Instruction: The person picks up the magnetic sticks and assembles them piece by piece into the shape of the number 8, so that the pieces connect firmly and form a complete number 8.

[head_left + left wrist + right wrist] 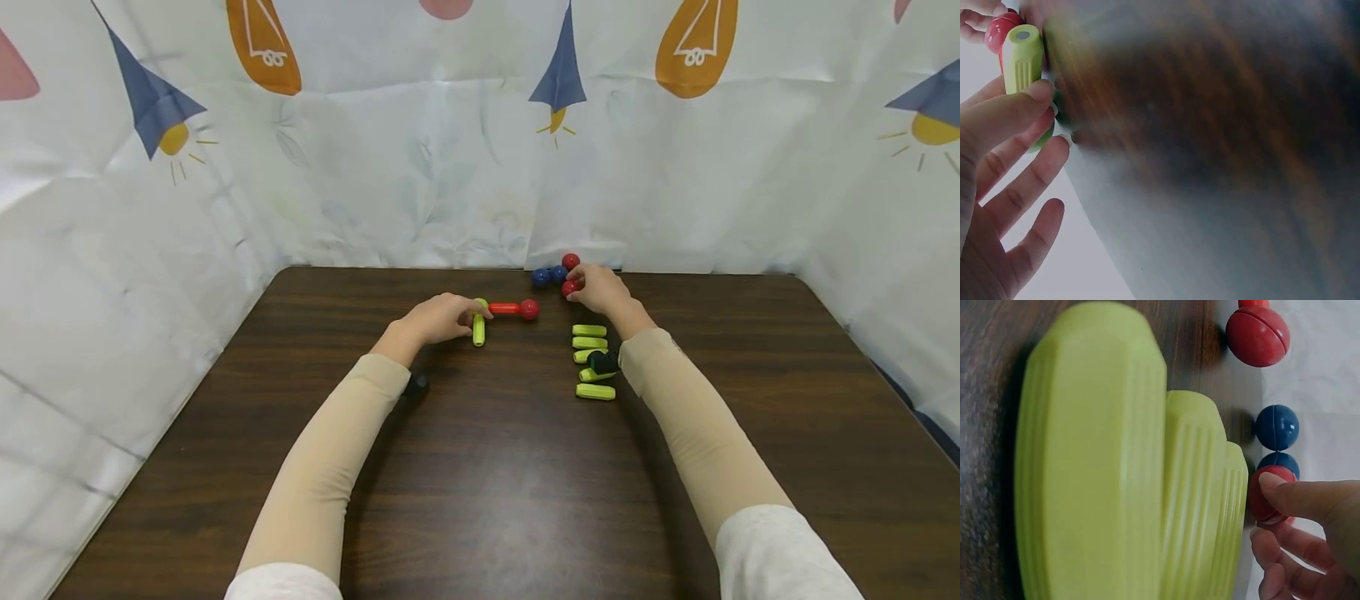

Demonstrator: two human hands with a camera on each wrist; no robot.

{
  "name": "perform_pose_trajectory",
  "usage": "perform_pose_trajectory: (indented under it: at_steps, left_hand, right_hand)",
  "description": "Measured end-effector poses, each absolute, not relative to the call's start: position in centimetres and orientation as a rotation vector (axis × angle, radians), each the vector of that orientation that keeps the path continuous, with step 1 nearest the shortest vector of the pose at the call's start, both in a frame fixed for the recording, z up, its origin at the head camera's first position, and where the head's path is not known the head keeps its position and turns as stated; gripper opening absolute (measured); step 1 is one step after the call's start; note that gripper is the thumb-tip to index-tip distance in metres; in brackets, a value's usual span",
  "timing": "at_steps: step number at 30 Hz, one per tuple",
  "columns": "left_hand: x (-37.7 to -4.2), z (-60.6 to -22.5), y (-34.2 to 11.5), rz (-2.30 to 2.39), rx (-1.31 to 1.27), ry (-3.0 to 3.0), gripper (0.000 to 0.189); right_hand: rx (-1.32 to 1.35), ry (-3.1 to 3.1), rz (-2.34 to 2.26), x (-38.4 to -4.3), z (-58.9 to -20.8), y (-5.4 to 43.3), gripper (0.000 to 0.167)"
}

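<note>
My left hand (442, 319) pinches a joined piece by its green corner end, between thumb and fingers. From that corner a yellow-green rod (478, 332) points toward me. A red rod (505, 308) runs right to a red ball (528, 310). The left wrist view shows the yellow-green rod (1024, 65) end-on by my thumb. At the back of the table my right hand (602, 292) pinches another red ball (1269, 495) between thumb and fingers. Two blue balls (542, 277) and one more red ball (571, 261) sit beside it.
Several yellow-green rods (595, 392) lie in a column below my right wrist, partly covered by a dark wrist camera (602, 362). A printed white sheet (480, 167) hangs along the back edge of the dark wooden table (487, 500).
</note>
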State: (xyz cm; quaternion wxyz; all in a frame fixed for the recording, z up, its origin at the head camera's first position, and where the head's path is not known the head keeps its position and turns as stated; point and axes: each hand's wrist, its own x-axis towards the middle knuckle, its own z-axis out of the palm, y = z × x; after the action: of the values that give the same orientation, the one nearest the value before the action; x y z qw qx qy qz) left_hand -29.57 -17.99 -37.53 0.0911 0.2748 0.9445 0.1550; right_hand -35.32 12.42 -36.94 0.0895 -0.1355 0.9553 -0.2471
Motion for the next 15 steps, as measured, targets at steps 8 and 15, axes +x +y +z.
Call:
perform_pose_trajectory:
  at_steps: [8,15]
  left_hand:
    - [-29.53,-37.40,-17.83,0.435,0.817,2.804,0.031]
    - [-29.58,-37.48,-17.89,0.449,0.808,2.804,0.030]
  right_hand:
    - [-0.388,2.839,-0.756,-34.86,-36.78,12.46,0.042]
    - [-0.388,2.828,-0.756,-34.69,-36.60,12.68,0.042]
